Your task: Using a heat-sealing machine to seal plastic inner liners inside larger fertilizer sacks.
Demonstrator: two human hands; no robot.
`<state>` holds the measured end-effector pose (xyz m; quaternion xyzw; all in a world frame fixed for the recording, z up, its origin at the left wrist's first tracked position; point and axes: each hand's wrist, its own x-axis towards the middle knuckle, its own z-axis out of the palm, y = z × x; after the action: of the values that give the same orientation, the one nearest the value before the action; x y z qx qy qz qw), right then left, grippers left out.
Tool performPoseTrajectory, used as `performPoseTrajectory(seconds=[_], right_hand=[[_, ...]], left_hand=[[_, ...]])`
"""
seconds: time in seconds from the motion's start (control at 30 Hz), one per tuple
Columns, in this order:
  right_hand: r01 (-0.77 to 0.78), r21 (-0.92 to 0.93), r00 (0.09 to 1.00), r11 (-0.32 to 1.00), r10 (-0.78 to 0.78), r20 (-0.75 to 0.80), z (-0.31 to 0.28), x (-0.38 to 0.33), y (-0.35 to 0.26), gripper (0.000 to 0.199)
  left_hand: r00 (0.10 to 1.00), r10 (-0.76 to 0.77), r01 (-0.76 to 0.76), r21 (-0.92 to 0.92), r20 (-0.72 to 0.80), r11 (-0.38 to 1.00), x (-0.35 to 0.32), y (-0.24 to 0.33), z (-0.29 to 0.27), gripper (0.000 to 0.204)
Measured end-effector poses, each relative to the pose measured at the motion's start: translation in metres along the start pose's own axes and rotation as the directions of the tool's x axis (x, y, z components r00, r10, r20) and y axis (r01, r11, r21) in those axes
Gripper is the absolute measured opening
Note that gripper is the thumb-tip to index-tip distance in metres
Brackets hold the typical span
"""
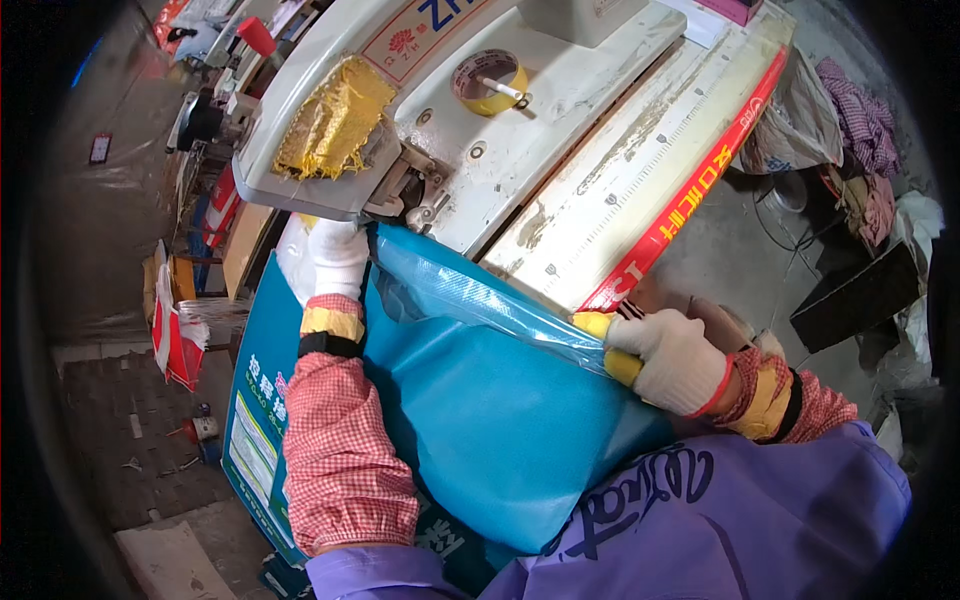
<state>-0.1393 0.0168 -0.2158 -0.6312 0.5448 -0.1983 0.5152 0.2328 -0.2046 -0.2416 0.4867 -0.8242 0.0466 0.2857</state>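
Observation:
A large teal plastic-woven sack (pixel 480 400) spreads across my lap, with a clear inner lining (pixel 470 300) showing along its top edge. My right hand (pixel 675 360), in a white glove with yellow fingertips, pinches the right end of that edge beside the machine bed. Under the head of a white sewing machine (pixel 330 190), my gloved left hand (pixel 335 255) is at the sack's left end; its fingers are mostly hidden by the machine head. A frayed yellow woven patch (pixel 338 120) is fixed on the machine head.
A roll of yellow tape (pixel 490 82) with a white stick in it rests on the machine. The bed's ruler-marked ledge (pixel 625 190) has a red strip (pixel 690 185). At the right lie a white bag (pixel 795 120), checked cloth (pixel 860 110) and a dark board (pixel 860 300).

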Motion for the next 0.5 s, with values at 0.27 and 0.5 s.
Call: performPoseTrajectory(seconds=[0.27, 0.5], right_hand=[[-0.061, -0.473, 0.968, 0.879, 0.167, 0.187, -0.011, 0.001, -0.017, 0.027], [-0.018, -0.434, 0.981, 0.901, 0.100, 0.166, -0.001, -0.002, -0.008, 0.029]], left_hand=[[0.933, -0.159, 0.146, 0.064, 0.322, 0.987, -0.012, 0.049, -0.026, 0.011], [0.908, -0.196, 0.065, 0.339, 0.371, 0.939, 0.010, 0.072, -0.018, 0.011]])
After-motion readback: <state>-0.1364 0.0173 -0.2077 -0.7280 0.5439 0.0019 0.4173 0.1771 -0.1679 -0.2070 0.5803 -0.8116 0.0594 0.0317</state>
